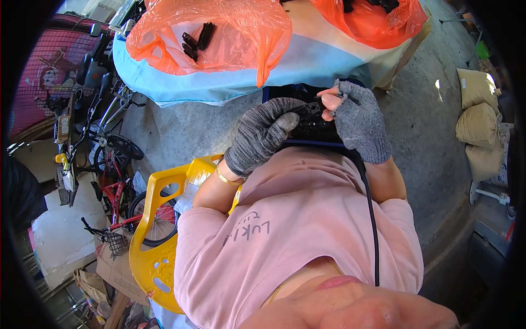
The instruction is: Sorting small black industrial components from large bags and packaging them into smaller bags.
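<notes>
My left hand [264, 131], in a full grey knit glove, curls over a small black part [307, 109] held above a dark crate [312, 132] full of black pieces. My right hand [357, 119] wears a fingerless grey glove; its bare fingertips pinch the same black part from the right. Both hands meet just in front of my pink shirt. The crate's contents are mostly hidden behind the hands.
An orange plastic bag [219, 33] holding black parts lies on a blue and cream sack [307, 60] ahead; a second orange bag [378, 16] sits at top right. A yellow plastic chair [159, 241], bicycles [118, 181], tan sacks [478, 126] surround me on the concrete floor.
</notes>
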The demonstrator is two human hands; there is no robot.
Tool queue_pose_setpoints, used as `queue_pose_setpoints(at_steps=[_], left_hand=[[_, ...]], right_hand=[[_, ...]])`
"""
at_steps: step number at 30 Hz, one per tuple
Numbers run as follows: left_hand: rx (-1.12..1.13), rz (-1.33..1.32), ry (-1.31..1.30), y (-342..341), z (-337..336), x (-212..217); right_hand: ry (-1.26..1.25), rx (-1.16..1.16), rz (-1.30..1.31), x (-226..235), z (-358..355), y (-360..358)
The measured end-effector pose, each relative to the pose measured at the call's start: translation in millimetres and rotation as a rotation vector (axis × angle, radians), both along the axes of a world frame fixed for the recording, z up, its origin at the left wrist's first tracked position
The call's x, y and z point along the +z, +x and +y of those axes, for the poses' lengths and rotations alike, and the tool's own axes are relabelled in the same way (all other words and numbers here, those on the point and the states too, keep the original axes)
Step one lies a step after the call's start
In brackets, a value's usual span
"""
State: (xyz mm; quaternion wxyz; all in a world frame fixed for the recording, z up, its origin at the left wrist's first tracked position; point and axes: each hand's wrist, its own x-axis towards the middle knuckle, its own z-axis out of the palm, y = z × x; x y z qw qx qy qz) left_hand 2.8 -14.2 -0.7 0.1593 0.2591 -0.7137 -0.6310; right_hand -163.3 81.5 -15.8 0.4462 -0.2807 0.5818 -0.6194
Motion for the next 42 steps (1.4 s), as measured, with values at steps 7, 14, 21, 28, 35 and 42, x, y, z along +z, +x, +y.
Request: queue_pose_setpoints(at_steps=[7, 14, 21, 28, 35, 42], left_hand=[[-0.007, -0.003, -0.034, -0.6, -1.3, -1.3], [0.027, -0.025, -0.154, -2.4, -3.4, -7.6], [-0.108, -0.083, 0.030, -2.4, -8.3, -2.9], [-0.214, 0.051, -0.174, -18.8, 14.7, -27.1], [-0.121, 0.069, -0.482, -38.8, 4.7, -49.1], [-0.110, -0.203, -0.880, -33.2, 20.9, -75.9]], right_hand=[[0.016, 0.018, 0.016, 0.3, 1.5, 1.4], [-0.040, 0.018, 0.046, -0.7, -0.9, 8.0], [-0.132, 0.395, 0.257, 8.3, -2.0, -10.4], [-0.274, 0.243, 0.098, -4.9, -13.2, 10.2], [-0.278, -0.112, 1.170, 11.6, -32.3, -49.6], [0.112, -0.289, 1.684, 11.9, -103.0, -152.1]])
